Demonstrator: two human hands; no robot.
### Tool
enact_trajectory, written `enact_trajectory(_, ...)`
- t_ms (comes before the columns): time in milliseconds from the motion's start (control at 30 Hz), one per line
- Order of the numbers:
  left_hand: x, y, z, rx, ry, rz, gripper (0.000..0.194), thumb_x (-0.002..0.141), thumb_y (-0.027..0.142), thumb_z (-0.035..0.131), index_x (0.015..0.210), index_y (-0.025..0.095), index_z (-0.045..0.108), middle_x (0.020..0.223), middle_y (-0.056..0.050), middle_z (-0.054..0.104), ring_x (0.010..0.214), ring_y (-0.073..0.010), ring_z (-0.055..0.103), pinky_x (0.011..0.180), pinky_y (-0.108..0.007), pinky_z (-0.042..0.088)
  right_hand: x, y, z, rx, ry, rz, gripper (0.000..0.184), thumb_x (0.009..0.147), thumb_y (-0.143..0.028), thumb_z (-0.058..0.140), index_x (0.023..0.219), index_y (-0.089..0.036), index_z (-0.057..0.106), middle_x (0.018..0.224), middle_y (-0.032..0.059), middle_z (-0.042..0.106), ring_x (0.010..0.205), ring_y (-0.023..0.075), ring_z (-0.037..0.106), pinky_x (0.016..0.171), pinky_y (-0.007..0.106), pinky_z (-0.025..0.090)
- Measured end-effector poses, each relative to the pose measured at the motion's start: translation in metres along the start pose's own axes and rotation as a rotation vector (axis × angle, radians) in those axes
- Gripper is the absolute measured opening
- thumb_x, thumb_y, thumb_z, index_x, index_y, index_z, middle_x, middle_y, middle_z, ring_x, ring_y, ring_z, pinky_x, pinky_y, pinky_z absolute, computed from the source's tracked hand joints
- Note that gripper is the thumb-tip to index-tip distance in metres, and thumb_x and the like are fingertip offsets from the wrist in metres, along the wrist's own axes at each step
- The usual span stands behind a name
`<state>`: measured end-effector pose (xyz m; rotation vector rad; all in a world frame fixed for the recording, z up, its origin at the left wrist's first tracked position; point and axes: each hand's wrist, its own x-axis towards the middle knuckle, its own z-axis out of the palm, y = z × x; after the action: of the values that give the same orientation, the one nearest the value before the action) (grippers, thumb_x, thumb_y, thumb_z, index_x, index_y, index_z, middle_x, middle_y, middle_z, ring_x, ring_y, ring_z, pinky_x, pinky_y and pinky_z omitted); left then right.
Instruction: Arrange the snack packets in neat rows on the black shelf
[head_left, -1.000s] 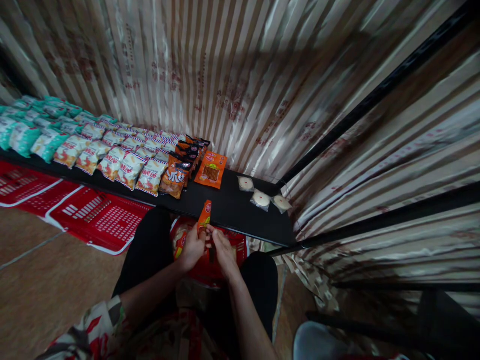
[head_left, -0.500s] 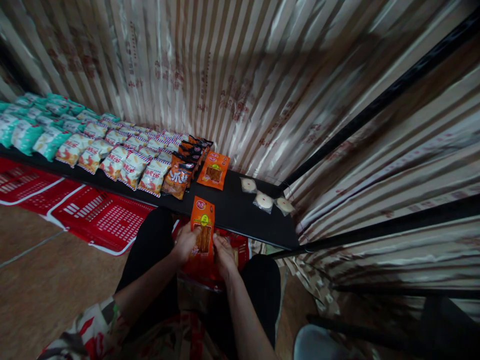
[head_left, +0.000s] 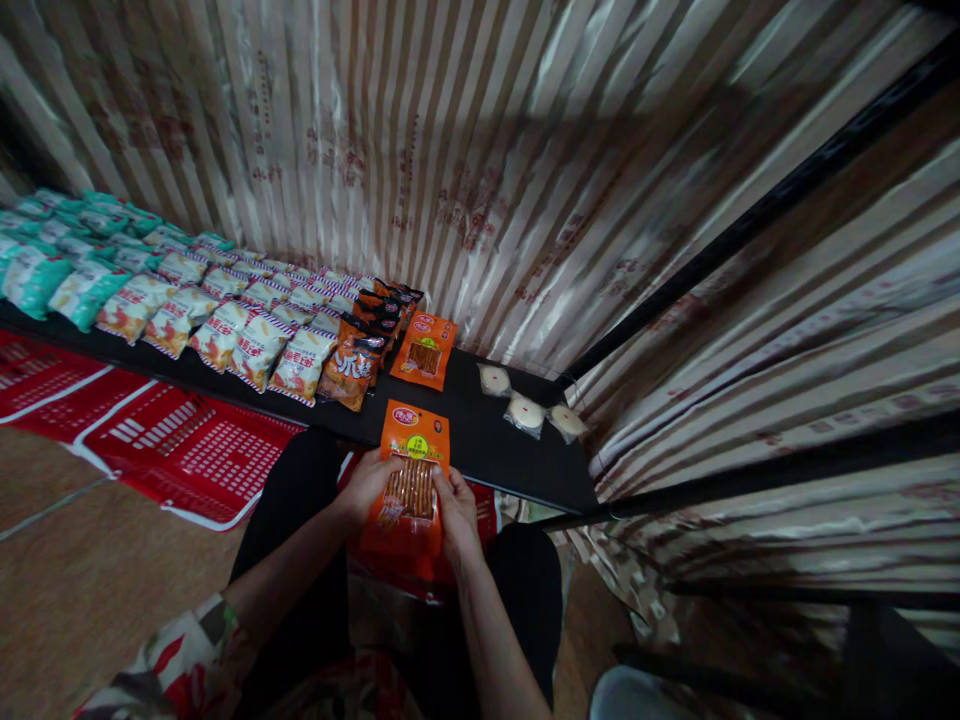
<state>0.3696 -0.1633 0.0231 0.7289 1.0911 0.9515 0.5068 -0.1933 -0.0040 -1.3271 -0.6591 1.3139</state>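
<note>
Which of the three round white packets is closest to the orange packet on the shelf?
The leftmost white packet; the middle packet and rightmost packet lie farther right.

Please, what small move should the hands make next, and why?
Probably lift the held packet forward onto the black shelf, beside the similar orange packet. The left hand and right hand grip it near the shelf's front edge, and bare surface lies beside that orange packet.

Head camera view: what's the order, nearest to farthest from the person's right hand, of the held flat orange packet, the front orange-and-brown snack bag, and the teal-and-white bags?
1. Held orange packet: touching the right hand.
2. Orange-and-brown bag: left of that hand, on the black shelf.
3. Teal-and-white bags: shelf's far left.
</note>
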Motion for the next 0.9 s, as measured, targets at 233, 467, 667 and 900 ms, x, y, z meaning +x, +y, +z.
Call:
enact_trajectory(233, 0.022, 0.007, 0.007, -0.102, -0.054, -0.074, 0.014, 0.057, 0.015, 0.06, 0.07, 0.013, 0.064, 0.056, 0.0, 0.063, 0.05, -0.0137, 0.058, 0.053, -0.024, 0.044, 0.02, -0.007, -0.007, -0.077, 0.018, -0.086, 0.04, 0.065, -0.048, 0.068, 0.093, -0.022, 0.055, 0.076, -0.0005, 0.069, 0.065, 0.0188, 0.064, 0.057, 0.028, 0.05)
enact_trajectory(467, 0.051, 0.026, 0.019, -0.074, -0.14, -0.063, 0.015, 0.059, 0.013, 0.058, 0.072, 0.012, 0.066, 0.065, -0.004, 0.069, 0.058, -0.0167, 0.063, 0.057, -0.025, 0.046, 0.045, -0.024, -0.008, -0.181, 0.082, -0.176, 0.039, 0.066, -0.049, 0.066, 0.091, -0.02, 0.057, 0.077, 0.001, 0.068, 0.068, 0.0187, 0.064, 0.064, 0.029, 0.051)
enact_trajectory(667, 0.09, 0.037, 0.032, 0.019, -0.112, 0.044, 0.016, 0.063, 0.013, 0.059, 0.077, 0.013, 0.066, 0.071, -0.003, 0.07, 0.066, -0.0179, 0.065, 0.062, -0.026, 0.048, 0.077, -0.04, -0.01, -0.287, 0.14, -0.228, 0.046, 0.068, -0.046, 0.064, 0.105, -0.019, 0.057, 0.085, 0.0041, 0.07, 0.075, 0.0206, 0.065, 0.065, 0.03, 0.051)
enact_trajectory(900, 0.137, 0.061, 0.037, 0.203, -0.078, 0.217, 0.015, 0.065, 0.014, 0.062, 0.08, 0.014, 0.065, 0.078, -0.004, 0.07, 0.078, -0.0202, 0.065, 0.07, -0.029, 0.05, 0.119, -0.054, -0.009, -0.319, 0.119, -0.306, 0.049, 0.07, -0.044, 0.061, 0.112, -0.02, 0.058, 0.084, 0.0039, 0.071, 0.073, 0.0204, 0.066, 0.063, 0.029, 0.051)
